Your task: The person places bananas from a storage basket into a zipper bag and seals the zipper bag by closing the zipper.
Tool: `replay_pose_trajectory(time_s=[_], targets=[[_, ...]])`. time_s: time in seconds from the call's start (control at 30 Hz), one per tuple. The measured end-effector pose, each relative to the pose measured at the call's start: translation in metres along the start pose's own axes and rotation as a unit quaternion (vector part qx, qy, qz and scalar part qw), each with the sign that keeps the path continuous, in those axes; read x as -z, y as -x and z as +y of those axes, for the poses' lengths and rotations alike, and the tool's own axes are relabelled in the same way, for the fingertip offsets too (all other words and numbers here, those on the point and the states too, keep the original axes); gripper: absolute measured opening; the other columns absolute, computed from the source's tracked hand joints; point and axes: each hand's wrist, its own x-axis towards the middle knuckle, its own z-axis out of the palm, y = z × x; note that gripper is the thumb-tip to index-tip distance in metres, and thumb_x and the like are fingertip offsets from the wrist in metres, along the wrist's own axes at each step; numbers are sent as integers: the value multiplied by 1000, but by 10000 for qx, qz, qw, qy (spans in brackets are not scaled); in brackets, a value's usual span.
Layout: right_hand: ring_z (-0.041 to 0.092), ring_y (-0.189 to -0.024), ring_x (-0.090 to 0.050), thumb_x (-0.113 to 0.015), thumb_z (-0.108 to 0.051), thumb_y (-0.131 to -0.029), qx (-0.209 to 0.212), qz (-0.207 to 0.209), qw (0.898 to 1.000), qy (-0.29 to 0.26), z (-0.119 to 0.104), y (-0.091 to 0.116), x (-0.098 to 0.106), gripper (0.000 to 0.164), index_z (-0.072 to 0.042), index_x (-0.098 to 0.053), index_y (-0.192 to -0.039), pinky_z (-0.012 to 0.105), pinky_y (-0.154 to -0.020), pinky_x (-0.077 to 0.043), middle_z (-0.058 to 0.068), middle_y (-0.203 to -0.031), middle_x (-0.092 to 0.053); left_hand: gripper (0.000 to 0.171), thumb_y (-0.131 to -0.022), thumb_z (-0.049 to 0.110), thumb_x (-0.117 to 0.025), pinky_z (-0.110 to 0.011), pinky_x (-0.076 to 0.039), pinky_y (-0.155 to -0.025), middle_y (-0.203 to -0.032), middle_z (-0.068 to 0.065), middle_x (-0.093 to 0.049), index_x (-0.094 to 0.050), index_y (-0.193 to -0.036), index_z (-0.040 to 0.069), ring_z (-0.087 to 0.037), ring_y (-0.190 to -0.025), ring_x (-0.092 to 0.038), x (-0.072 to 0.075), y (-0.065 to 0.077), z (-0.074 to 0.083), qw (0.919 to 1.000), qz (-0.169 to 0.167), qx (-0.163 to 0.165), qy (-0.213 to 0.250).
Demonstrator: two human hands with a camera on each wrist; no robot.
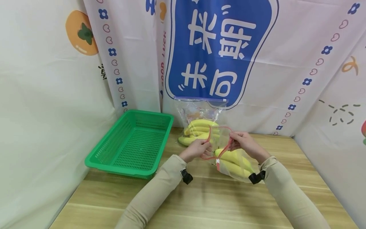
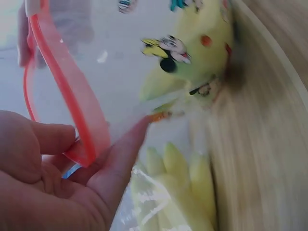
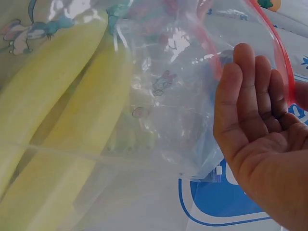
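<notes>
A clear zip bag (image 1: 223,135) with a red zip edge and cartoon prints has its mouth spread apart between both hands. Yellow bananas (image 1: 235,159) lie inside it, toward the right. My left hand (image 1: 197,150) pinches the near-left part of the red edge (image 2: 77,110) between thumb and fingers. On the opposite side of the mouth, my right hand (image 1: 247,144) pinches the edge; its thumb grip is partly cut off in the right wrist view. A white slider (image 1: 218,161) sits at the mouth's lower corner.
Behind stands a second clear bag (image 1: 197,109) with a purple zip, holding more bananas (image 1: 202,124). A green slotted basket (image 1: 163,146) is on the left of the wooden table (image 1: 200,200). A printed white curtain (image 1: 266,95) hangs along the back.
</notes>
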Motion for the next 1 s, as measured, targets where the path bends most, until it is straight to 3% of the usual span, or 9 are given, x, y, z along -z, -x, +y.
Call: replay_pose_trajectory(time_s=[0.23,0.37,0.5,0.6,0.7,0.8,0.9,1.0], targets=[[20,-68,-66,-40,-25,-103,91,-162,9997,177,-3,-1,-6,41,3,-60,-81,36,-70,-56,8,-72,-64,28,-102,13,-43,-28,-52,-58,-87,-16,-61,-60,-108,-9,-20,-72,-59,-7,-3,15,9947,58,-329,976],[21,-70,-65,-29,-31,-105,97,-313,9994,106,-3,-2,-4,51,6,-59,-86,39,-70,-55,8,-76,-64,24,-101,10,-45,-28,-52,-62,-84,-12,-59,-61,-106,-7,-16,-71,-56,-5,-8,18,9899,228,-444,1325],[18,-64,-62,-29,-32,-105,127,13,9996,237,-6,-5,-1,52,5,-57,-82,35,-64,-54,7,-72,-62,27,-102,14,-42,-32,-54,-73,-96,-14,-62,-60,-110,-5,-17,-83,-60,1,-11,20,9947,242,-569,822],[14,-56,-54,-36,-31,-104,220,582,9970,454,-10,-9,2,48,2,-54,-74,26,-55,-48,4,-64,-56,29,-104,15,-38,-35,-53,-80,-110,-20,-61,-57,-112,-5,-23,-96,-61,8,-12,23,9961,166,-677,537],[15,-55,-45,-36,-30,-104,460,1172,9906,540,-17,-16,4,47,3,-49,-73,24,-52,-40,5,-62,-49,30,-104,13,-34,-37,-51,-85,-120,-25,-56,-52,-114,-9,-31,-107,-58,16,-13,28,9953,-81,-836,492],[18,-64,-47,-36,-28,-104,599,1632,9813,832,-25,-23,8,42,5,-48,-81,25,-56,-40,7,-70,-50,29,-104,11,-33,-37,-50,-88,-124,-25,-55,-50,-115,-9,-33,-111,-56,24,-13,34,9933,-482,-994,331],[26,-85,-49,-38,-24,-103,564,1557,9781,1258,-31,-32,11,34,7,-52,-102,29,-71,-42,13,-91,-54,27,-104,11,-33,-36,-50,-88,-122,-22,-57,-52,-116,-6,-30,-109,-58,31,-12,37,9906,-818,-1088,95],[32,-111,-46,-40,-21,-103,442,974,9858,1292,-35,-40,15,35,3,-47,-128,38,-90,-42,19,-122,-49,27,-104,13,-35,-35,-50,-88,-121,-22,-58,-52,-118,-4,-27,-107,-59,37,-12,40,9867,-1143,-1156,-19]])
